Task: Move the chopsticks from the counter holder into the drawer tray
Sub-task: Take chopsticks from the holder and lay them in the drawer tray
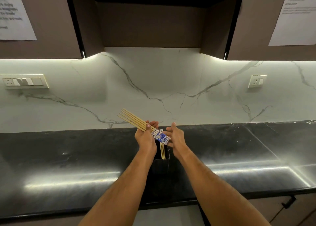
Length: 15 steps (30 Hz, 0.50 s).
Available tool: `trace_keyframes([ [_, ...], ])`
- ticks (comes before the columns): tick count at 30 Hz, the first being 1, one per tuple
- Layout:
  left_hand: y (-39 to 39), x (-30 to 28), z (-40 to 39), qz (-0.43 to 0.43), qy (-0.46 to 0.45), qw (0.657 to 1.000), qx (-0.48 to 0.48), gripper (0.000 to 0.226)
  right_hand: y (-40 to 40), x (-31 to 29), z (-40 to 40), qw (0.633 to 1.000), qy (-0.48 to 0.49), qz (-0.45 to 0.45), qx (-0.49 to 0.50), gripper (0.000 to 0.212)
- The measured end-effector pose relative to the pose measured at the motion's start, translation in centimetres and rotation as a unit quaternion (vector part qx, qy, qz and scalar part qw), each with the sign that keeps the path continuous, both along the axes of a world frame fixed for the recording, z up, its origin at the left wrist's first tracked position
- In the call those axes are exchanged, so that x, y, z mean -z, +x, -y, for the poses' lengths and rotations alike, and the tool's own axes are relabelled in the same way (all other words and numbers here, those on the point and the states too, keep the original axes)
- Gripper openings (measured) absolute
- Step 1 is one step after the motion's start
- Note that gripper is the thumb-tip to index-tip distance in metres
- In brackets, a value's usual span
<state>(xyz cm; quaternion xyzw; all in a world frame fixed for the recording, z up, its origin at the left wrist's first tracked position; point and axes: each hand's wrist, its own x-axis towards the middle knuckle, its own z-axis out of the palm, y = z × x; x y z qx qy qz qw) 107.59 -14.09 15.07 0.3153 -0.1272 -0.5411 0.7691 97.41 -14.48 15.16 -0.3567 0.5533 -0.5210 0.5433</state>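
Note:
My left hand (145,136) grips a bundle of several wooden chopsticks (133,120) with blue-and-white patterned ends; their thin tips point up and to the left. My right hand (176,137) is beside the patterned ends, fingers spread, touching or nearly touching them. Below both hands stands a black counter holder (161,164) on the dark counter, with more chopsticks (162,151) still upright in it. No drawer tray is in view.
The black polished counter (68,165) runs left to right, backed by a white marble wall. A switch panel (25,82) is on the left wall, a socket (257,81) on the right. Dark upper cabinets hang overhead. A drawer handle (289,202) shows at lower right.

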Motion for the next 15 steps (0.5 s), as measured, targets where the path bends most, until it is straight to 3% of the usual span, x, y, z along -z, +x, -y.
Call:
trace_keyframes([
  [3, 0.1, 0.0, 0.0, -0.006, 0.003, 1.0, 0.001, 0.016, -1.0, -1.1, 0.2, 0.962, -0.091, -0.229, -0.121, 0.023],
  [5, 0.0, -0.1, -0.1, -0.001, -0.002, 1.0, 0.006, 0.017, -1.4, -2.2, 0.1, 0.917, -0.097, -0.305, -0.236, 0.013],
  [8, -0.2, -0.1, -0.6, 0.005, -0.017, 1.0, 0.024, 0.016, -1.9, -3.7, -0.1, 0.885, -0.07, -0.34, -0.311, 0.02],
  [15, -0.1, -0.2, -1.4, 0.016, -0.035, 0.998, 0.052, 0.018, -1.7, -4.5, -0.6, 0.885, -0.068, -0.332, -0.318, 0.024],
])
